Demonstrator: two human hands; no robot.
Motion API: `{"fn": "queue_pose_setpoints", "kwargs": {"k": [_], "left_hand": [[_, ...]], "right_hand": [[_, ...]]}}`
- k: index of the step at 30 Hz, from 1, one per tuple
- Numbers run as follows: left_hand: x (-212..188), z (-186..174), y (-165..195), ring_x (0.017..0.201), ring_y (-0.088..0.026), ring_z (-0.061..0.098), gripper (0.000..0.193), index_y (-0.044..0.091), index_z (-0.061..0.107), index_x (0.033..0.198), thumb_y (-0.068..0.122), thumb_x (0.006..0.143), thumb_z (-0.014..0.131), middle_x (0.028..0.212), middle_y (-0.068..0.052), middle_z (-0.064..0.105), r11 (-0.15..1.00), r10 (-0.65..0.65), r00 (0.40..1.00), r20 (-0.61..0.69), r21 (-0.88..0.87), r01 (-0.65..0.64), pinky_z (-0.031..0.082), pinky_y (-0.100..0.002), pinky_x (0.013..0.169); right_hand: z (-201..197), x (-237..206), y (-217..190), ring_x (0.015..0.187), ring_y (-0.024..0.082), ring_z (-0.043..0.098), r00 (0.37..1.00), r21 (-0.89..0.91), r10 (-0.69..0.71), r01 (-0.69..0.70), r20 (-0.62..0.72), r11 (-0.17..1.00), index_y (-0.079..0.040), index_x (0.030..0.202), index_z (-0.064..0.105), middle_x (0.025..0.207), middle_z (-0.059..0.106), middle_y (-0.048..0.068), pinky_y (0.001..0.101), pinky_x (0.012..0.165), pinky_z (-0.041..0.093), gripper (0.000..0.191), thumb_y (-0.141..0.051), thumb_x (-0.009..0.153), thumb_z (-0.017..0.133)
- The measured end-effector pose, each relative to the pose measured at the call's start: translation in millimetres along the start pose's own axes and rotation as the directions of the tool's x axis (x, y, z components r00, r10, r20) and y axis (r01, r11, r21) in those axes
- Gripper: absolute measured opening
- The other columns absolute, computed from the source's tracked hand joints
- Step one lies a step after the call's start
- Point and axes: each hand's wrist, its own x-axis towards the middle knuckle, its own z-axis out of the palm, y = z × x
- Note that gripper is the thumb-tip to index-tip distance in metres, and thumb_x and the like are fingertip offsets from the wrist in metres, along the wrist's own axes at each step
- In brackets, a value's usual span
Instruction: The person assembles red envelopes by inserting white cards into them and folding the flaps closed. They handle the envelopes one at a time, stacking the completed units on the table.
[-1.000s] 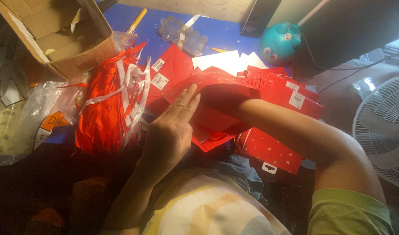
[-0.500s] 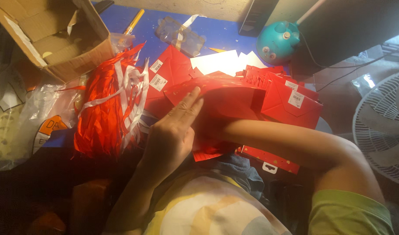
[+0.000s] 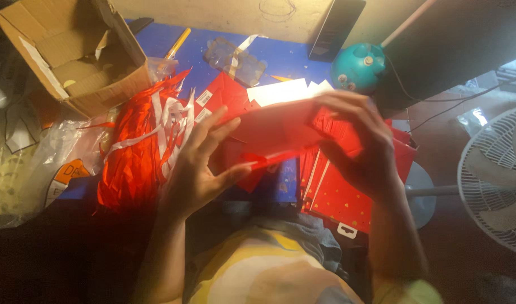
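Right now I'm pinching the red paper piece [image 3: 280,132] in my right hand [image 3: 356,149], fingers curled shut over its far edge. Meanwhile my left hand [image 3: 199,169] is spreading open, flat against its near side to steady it, red ribbons [image 3: 137,157] lying just beyond my left fingers.

A flat red paper bag [image 3: 275,135] was up between both hands, held roughly level and a touch blurred. It was plain bright red, glossy, with a thin folded strip along its lower edge catching the light. Its left end sat against the open fingers of the left hand [image 3: 199,169]; its right end was pinched under the curled fingers of the right hand [image 3: 356,143]. It hung just above the blue tabletop [image 3: 292,59], over other red pieces.
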Motion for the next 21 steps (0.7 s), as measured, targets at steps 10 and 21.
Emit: {"fn": "queue_pose_setpoints", "kwargs": {"k": [10, 21], "left_hand": [[-1, 19, -28, 0.139, -0.034, 0.052, 0.089, 0.011, 0.032, 0.154, 0.032, 0.086, 0.086, 0.148, -0.016, 0.050, 0.968, -0.121, 0.992, 0.040, -0.218, 0.126, 0.042, -0.046, 0.116], [-17, 23, -88, 0.130, -0.034, 0.056, 0.072, 0.002, 0.054, 0.136, 0.020, 0.075, 0.087, 0.136, -0.017, 0.058, 0.990, -0.133, 0.986, 0.103, -0.029, 0.137, 0.046, -0.042, 0.108]], "right_hand": [[81, -47, 70, 0.113, 0.024, 0.068, 0.891, 0.518, 0.374, -0.455, 0.258, 0.724, -0.015, 0.169, 0.015, 0.130, 0.061, 0.015, 0.0396, 0.102, 0.058, 0.105, -0.010, 0.086, 0.079], [103, -51, 106, 0.109, 0.020, 0.069, 0.666, 0.457, 0.378, -0.730, 0.643, 0.509, -0.015, 0.158, 0.031, 0.119, 0.066, 0.013, 0.0385, 0.097, 0.058, 0.094, 0.000, 0.077, 0.076]]}}
